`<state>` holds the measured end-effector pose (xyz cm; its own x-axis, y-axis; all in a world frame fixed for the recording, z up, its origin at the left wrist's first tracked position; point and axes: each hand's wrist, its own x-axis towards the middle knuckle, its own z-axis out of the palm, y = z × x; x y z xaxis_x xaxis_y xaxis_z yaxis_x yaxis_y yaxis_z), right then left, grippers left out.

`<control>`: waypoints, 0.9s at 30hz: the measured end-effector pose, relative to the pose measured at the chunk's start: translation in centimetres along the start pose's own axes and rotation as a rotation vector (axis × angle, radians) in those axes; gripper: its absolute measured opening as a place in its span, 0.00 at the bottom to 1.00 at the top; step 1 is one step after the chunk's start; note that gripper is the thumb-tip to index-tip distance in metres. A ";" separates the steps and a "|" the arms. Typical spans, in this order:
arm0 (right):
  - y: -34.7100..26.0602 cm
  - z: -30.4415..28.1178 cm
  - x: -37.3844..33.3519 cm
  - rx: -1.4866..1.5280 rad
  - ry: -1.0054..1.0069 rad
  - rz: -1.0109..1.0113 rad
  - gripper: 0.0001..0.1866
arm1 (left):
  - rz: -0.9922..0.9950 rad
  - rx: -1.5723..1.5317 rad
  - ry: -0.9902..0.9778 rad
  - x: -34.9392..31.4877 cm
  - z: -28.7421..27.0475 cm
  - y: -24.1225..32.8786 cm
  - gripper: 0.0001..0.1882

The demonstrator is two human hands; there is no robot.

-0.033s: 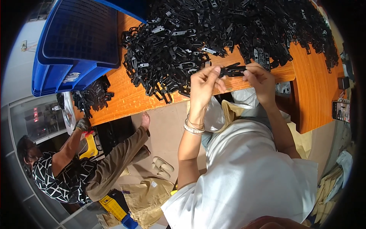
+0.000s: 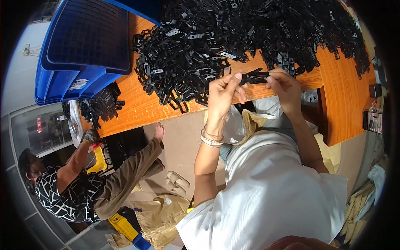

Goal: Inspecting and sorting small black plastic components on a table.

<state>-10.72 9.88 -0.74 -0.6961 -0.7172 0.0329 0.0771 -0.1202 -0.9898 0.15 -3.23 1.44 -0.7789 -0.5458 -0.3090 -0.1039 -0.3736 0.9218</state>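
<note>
Around one o'clock we see a clip-like piece [image 2: 255, 78] in plain black, matching the black heap of parts [image 2: 233, 33] at twelve, which we find flecked with light grey. The tabletop [image 2: 146, 112] is orange-brown with darker wood grain. Toward ten o'clock we have a deep blue crate [image 2: 54, 87]. At eight, we note a black shirt [image 2: 62, 196] crossed by irregular white lines, brown trousers [image 2: 121, 187] and a yellow stool [image 2: 98, 160]. Near seven we spot beige slippers [image 2: 178, 182], a tan sack [image 2: 162, 216] and a yellow basket [image 2: 123, 227]. Between four and five, we see a plain white shirt [image 2: 271, 187].
</note>
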 end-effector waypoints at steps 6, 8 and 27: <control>-0.4 0.3 -0.2 -0.071 -0.004 0.023 0.03 | -0.010 0.065 0.022 -0.3 0.5 -0.8 0.20; -0.2 0.3 -0.3 -0.049 -0.006 0.050 0.04 | -0.030 0.041 0.026 -0.2 0.9 -1.0 0.20; -0.3 -0.1 0.4 0.168 0.009 0.117 0.09 | 0.093 0.291 -0.442 1.3 -0.5 1.9 0.13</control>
<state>-11.04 9.68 -0.45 -0.6816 -0.7270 -0.0833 0.2757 -0.1497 -0.9495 -0.77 -5.08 2.69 -0.9726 -0.1758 -0.1524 -0.1399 -0.0814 0.9868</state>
